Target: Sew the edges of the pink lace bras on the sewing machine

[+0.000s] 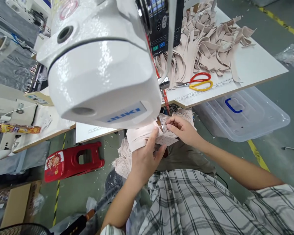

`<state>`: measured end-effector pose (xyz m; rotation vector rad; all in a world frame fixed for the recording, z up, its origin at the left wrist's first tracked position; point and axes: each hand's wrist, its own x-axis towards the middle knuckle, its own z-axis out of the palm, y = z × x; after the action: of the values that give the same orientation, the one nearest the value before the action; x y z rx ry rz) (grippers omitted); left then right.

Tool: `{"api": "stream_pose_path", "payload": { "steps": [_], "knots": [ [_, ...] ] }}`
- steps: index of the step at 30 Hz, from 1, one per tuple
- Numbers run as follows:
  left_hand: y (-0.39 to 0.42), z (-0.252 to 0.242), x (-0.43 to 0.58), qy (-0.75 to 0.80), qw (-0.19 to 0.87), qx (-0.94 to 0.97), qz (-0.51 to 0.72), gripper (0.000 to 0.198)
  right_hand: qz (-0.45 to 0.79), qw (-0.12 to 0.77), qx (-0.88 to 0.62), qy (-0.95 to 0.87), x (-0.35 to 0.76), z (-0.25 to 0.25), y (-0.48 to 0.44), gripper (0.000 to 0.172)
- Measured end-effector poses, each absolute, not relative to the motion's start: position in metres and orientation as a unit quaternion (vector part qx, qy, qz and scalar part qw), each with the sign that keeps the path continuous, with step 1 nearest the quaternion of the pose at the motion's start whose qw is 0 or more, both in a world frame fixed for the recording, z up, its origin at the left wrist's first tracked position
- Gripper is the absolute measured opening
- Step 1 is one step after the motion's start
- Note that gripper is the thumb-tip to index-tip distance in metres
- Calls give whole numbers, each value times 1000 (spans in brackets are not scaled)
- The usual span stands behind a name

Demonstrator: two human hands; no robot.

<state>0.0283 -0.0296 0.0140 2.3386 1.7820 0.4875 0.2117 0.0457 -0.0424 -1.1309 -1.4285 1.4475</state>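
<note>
**Fine work below the needle.** A pink fabric piece [140, 136] is gripped in the left hand [144, 158], the fingers closed round it from below and the thumb raised along its face. Its upper edge is pinched between thumb and forefinger of the right hand [183, 129], placed at two o'clock from the left. The piece is held in the air in front of the lap, just under the head of the white sewing machine [100, 65], and is not laid on the table [257, 65].

The work is judged to be at a fine-handling stage, with an edge being picked at or aligned off the machine. A small shiny object at the pinch cannot be made out. A next move would call for a firm left grip and precise work by the right fingertips along the edge.

The left forearm is brought up steeply from seven o'clock, the wrist bent inward. The right forearm is laid across from four o'clock, the elbow turned out.

Lace trim [121, 160] is seen hanging at eight o'clock from the left hand. Red-and-yellow scissors [201, 82] are laid on the table at one o'clock, with beige strips [210, 36] heaped beyond them. A clear plastic bin [259, 120] is set at three o'clock and a red stool [71, 161] at nine.
</note>
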Motion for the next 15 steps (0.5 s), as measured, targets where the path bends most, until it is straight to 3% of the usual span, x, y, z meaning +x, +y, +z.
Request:
{"api": "stream_pose_path", "payload": {
  "steps": [5, 11, 15],
  "knots": [
    [-31, 12, 29, 597, 82, 781, 162, 54, 569, 408, -440, -563, 213, -44, 41, 22],
    [-33, 4, 29, 599, 24, 773, 207, 86, 576, 422, -424, -558, 213, -37, 38, 25],
    [-35, -2, 31, 607, 13, 769, 202, 92, 556, 427, -423, -575, 210, -29, 34, 27]
  ]
}}
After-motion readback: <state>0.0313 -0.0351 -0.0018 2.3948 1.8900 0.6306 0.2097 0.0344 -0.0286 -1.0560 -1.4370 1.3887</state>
